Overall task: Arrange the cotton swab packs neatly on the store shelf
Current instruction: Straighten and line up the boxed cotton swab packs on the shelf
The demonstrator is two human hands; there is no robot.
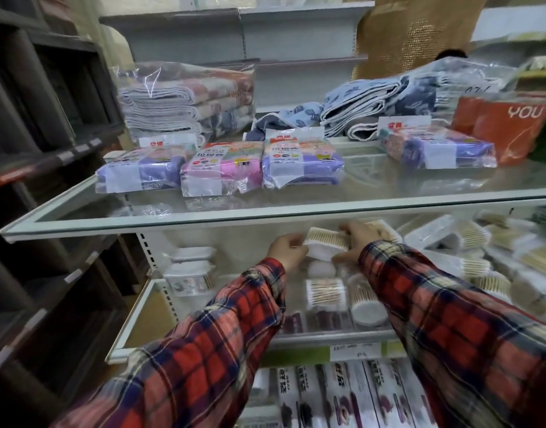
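Both my hands reach under the upper glass shelf [265, 211] onto the middle shelf [148, 307]. Between them is a rectangular cotton swab pack [325, 244] with wooden sticks showing on top. My left hand [288, 251] grips its left end and my right hand [356, 239] grips its right end, slightly above the other packs. Below it sit a round white pack [322, 268], a clear box of swabs [325, 293] and a round tub of swabs [366, 301]. Two boxed packs [191, 273] are stacked at the left. A loose heap of swab packs [478, 257] lies at the right.
The upper glass shelf carries several purple and pink bag packs [222, 171], folded towels in plastic [188, 97] and an orange pack [506, 128]. Boxed tubes [342, 393] fill the lowest shelf. Dark shelving [43, 149] stands at the left. Another person [413, 35] stands behind the shelves.
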